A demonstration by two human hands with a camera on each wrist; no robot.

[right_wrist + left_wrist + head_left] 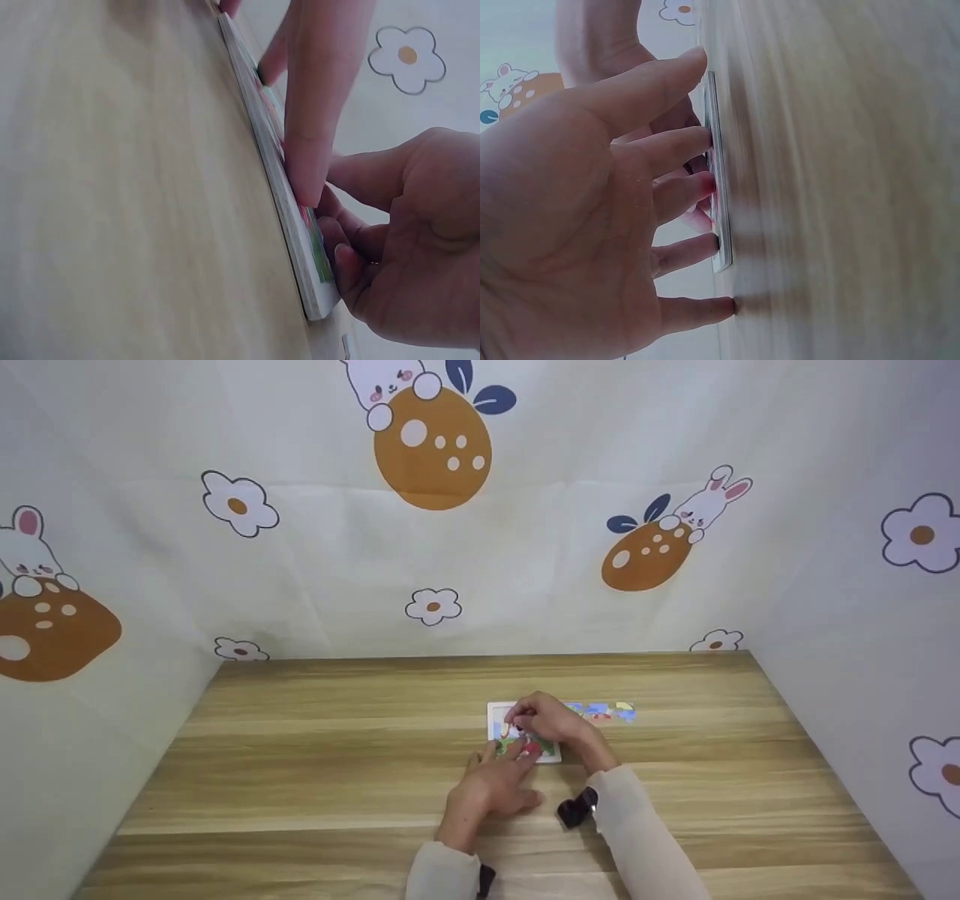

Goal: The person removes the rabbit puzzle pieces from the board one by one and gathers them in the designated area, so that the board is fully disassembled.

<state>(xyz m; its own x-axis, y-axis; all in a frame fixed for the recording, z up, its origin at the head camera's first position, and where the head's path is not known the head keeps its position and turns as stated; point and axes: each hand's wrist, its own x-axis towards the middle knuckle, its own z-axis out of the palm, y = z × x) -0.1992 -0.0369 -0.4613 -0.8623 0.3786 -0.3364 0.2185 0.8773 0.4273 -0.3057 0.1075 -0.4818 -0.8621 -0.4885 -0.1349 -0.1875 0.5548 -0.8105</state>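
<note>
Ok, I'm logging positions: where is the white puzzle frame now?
In the head view, the white puzzle frame lies on the table, below and slightly right of centre, under the left hand and right hand, with loose pieces to its right.

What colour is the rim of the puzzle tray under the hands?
White; the tray's rim shows best in the head view.
</note>
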